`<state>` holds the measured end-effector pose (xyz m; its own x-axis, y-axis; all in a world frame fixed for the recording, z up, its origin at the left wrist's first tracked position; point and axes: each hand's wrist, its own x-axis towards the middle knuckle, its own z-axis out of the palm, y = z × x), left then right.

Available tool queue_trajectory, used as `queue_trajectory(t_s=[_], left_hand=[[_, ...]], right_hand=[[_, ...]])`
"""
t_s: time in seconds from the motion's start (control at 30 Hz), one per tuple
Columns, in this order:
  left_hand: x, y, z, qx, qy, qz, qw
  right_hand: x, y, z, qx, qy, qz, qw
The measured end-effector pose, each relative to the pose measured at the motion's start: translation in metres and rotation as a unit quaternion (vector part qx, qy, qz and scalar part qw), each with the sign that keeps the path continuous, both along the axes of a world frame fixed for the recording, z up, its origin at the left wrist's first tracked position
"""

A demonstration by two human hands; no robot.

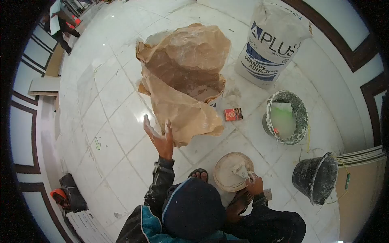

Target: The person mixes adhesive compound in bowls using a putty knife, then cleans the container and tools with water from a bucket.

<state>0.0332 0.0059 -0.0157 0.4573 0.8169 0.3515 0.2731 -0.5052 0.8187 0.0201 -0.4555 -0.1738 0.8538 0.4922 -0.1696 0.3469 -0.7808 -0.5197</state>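
Note:
My left hand [159, 135], dusted white, is raised with its fingers apart at the lower left edge of a large open brown paper bag [182, 101]. Pale powder shows inside the bag. Over a round, pale-coated dish [227, 178] on the floor, my right hand [254, 184] is closed on a whitish, powder-coated item [242, 171] whose exact kind I cannot make out. A small red and black box [233, 114] lies right of the bag.
An upright white adhesive bag [267, 48] stands at the upper right. Below it are a bucket [267, 117] of cloudy water and a tilted black bucket [310, 176]. Another person [60, 26] walks at the upper left. Dark and orange items [73, 192] lie lower left.

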Motion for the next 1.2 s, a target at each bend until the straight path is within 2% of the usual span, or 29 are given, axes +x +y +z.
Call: queue_trajectory(t_s=[0.03,0.07,0.13,0.17,0.2,0.23,0.37,0.43,0.47,0.53,0.67,0.73,0.77,0.8,0.83,0.9,0.93,1.0,1.03,1.1,1.13,1.2], left_hand=[[0.009,0.008,0.001,-0.011,0.009,0.012,1.000],[0.024,0.015,0.006,-0.012,0.012,0.012,1.000],[0.059,0.033,0.017,0.014,-0.059,0.007,0.998],[0.067,0.050,0.009,0.014,-0.059,0.008,0.998],[0.072,0.075,-0.008,-0.125,-0.065,-0.129,0.981],[0.073,0.089,-0.021,-0.259,-0.067,-0.264,0.927],[0.055,0.049,-0.028,-0.195,-0.122,-0.193,0.954],[0.033,0.004,-0.009,-0.179,-0.177,-0.158,0.955],[0.019,-0.003,-0.017,-0.178,-0.174,-0.157,0.956],[-0.002,-0.014,-0.031,-0.186,-0.096,-0.155,0.965],[-0.013,-0.032,-0.036,-0.147,-0.049,-0.175,0.972],[-0.011,-0.032,-0.048,-0.017,0.017,-0.193,0.981],[-0.009,-0.037,-0.050,-0.074,-0.002,-0.188,0.979],[-0.005,-0.043,-0.046,-0.129,-0.023,-0.180,0.975],[-0.001,-0.049,-0.026,-0.081,-0.017,-0.173,0.981],[0.006,-0.053,-0.005,-0.034,-0.012,-0.169,0.985],[0.011,-0.052,0.001,-0.041,-0.044,-0.187,0.981],[0.016,-0.044,-0.010,-0.048,-0.076,-0.207,0.974],[0.019,-0.032,-0.017,-0.003,-0.042,-0.202,0.979],[0.021,-0.033,-0.015,-0.230,-0.120,-0.189,0.947],[0.024,-0.028,-0.015,-0.228,-0.122,-0.192,0.947],[0.033,-0.003,-0.018,-0.339,-0.209,-0.155,0.904]], right_hand=[[-0.004,-0.006,-0.006,-0.055,-0.042,0.035,0.997],[-0.003,-0.003,0.000,-0.056,-0.038,0.034,0.997],[0.005,0.012,0.027,0.047,0.069,-0.031,0.996],[0.006,0.013,0.030,0.047,0.068,-0.030,0.996],[0.007,0.015,0.032,0.042,0.065,-0.031,0.997],[0.008,0.015,0.034,0.038,0.062,-0.033,0.997],[-0.001,0.011,0.022,0.068,0.070,-0.057,0.994],[-0.006,0.008,0.016,0.034,-0.037,-0.038,0.998],[-0.007,0.008,0.017,0.035,-0.034,-0.037,0.998],[-0.006,0.008,0.025,0.007,0.047,-0.024,0.999],[-0.001,0.014,0.030,0.039,0.028,-0.032,0.998],[-0.003,0.003,0.008,-0.010,0.059,-0.062,0.996],[-0.004,-0.003,-0.003,-0.011,0.059,-0.062,0.996],[-0.005,-0.009,-0.013,-0.001,-0.001,-0.036,0.999],[-0.006,-0.011,-0.015,0.008,-0.062,-0.011,0.998],[-0.005,-0.012,-0.018,0.019,-0.054,0.004,0.998],[-0.003,-0.011,-0.018,0.030,-0.046,0.021,0.998],[-0.006,-0.010,-0.015,0.037,-0.028,-0.001,0.999],[-0.006,-0.006,-0.008,0.045,-0.012,-0.018,0.999],[-0.003,0.005,0.014,0.043,0.013,-0.033,0.998],[-0.001,0.009,0.024,0.040,0.039,-0.044,0.997],[0.002,0.010,0.025,0.048,0.040,-0.043,0.997]])
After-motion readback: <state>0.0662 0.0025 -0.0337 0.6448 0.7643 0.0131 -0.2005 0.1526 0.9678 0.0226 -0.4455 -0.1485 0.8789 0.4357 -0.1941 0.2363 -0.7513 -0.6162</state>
